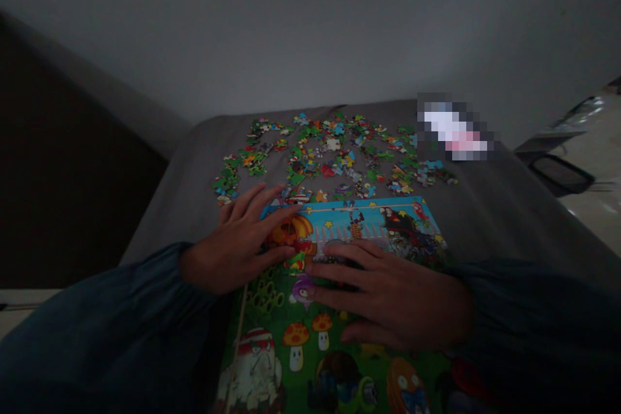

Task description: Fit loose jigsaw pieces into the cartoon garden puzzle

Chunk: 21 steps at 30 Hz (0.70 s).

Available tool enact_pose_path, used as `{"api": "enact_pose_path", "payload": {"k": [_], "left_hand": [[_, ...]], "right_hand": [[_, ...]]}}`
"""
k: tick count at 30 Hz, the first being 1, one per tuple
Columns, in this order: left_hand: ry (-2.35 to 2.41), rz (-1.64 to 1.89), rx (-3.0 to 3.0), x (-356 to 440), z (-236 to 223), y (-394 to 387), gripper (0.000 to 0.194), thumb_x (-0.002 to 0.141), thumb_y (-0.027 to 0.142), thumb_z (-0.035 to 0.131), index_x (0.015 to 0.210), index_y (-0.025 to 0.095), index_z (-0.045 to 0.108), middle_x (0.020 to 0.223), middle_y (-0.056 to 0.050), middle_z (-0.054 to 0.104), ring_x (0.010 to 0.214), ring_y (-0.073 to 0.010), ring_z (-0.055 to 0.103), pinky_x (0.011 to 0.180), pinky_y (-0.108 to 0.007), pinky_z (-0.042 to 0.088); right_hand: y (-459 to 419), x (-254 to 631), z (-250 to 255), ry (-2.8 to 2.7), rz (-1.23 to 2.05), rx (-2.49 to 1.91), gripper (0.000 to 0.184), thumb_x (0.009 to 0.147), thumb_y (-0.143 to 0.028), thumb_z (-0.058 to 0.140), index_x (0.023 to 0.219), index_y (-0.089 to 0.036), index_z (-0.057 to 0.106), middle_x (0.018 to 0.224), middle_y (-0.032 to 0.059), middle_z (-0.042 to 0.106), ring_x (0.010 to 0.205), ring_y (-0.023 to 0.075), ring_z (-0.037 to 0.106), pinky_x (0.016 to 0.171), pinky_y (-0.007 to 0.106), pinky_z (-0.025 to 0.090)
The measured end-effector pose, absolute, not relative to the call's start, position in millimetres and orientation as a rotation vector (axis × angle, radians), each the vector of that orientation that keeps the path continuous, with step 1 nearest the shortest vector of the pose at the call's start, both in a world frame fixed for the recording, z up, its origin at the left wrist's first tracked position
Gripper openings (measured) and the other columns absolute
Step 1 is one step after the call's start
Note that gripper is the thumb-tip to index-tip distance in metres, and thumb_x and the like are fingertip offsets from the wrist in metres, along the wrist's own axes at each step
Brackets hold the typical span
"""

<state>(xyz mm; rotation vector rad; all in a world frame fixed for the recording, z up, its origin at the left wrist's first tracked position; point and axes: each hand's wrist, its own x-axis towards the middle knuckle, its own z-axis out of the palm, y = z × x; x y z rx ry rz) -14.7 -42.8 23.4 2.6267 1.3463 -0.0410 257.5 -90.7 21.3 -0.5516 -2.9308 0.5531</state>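
The left hand (230, 246) and right hand (395, 294) lie, fingers spread apart, over the cartoon-printed puzzle board (313, 359) on grey cloth (162, 220), while many jigsaw pieces (332, 144) beyond its far edge appear unplaced; whether any are fitted cannot be told.

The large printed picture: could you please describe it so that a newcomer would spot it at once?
On the grey cloth, find the scattered puzzle pieces. Nearer the person, beneath the left hand and right hand, lies the large printed picture. Unlike the small, loose pieces, it is one broad image, blue along its far edge, green nearer.
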Motion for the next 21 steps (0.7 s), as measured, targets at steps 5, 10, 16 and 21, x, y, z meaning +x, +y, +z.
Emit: {"api": "enact_pose_path", "payload": {"k": [5, 10, 16, 21], "left_hand": [[1.355, -0.06, 2.638, -15.3, 21.3, -42.8, 0.06, 0.091, 0.061, 0.04, 0.145, 0.035, 0.034, 0.158, -0.008, 0.017, 0.143, -0.0378, 0.013, 0.108, -0.064, 0.023], [1.363, -0.045, 2.653, -17.0, 18.2, -43.3, 0.059, 0.091, 0.061, 0.039, 0.145, 0.038, 0.032, 0.159, -0.006, 0.017, 0.144, -0.037, 0.011, 0.108, -0.064, 0.022], [1.36, -0.053, 2.662, -17.5, 17.9, -42.6, 0.059, 0.091, 0.062, 0.037, 0.145, 0.037, 0.033, 0.158, -0.007, 0.018, 0.144, -0.0367, 0.012, 0.108, -0.064, 0.023], [1.361, -0.034, 2.662, -17.9, 17.5, -42.7, 0.059, 0.091, 0.062, 0.038, 0.144, 0.038, 0.034, 0.158, -0.005, 0.018, 0.144, -0.0367, 0.013, 0.108, -0.063, 0.024]], "right_hand": [[-91.0, 257.7, 20.0, -2.921, 0.505, -0.577, 0.054, 0.096, -0.047, 0.045, 0.143, -0.022, 0.039, 0.15, 0.0054, 0.04, 0.137, 0.0273, 0.028, 0.111, 0.054, 0.027], [-91.8, 258.2, 18.5, -2.926, 0.423, -0.599, 0.053, 0.096, -0.047, 0.044, 0.143, -0.023, 0.039, 0.151, 0.0043, 0.038, 0.137, 0.027, 0.03, 0.112, 0.053, 0.025], [-92.1, 257.0, 19.8, -2.933, 0.439, -0.578, 0.053, 0.096, -0.048, 0.045, 0.142, -0.022, 0.041, 0.149, 0.004, 0.04, 0.137, 0.0272, 0.029, 0.111, 0.049, 0.027], [-91.5, 256.3, 19.1, -2.928, 0.458, -0.56, 0.054, 0.095, -0.048, 0.046, 0.142, -0.021, 0.041, 0.149, 0.0039, 0.04, 0.135, 0.0277, 0.03, 0.109, 0.048, 0.03]]}}
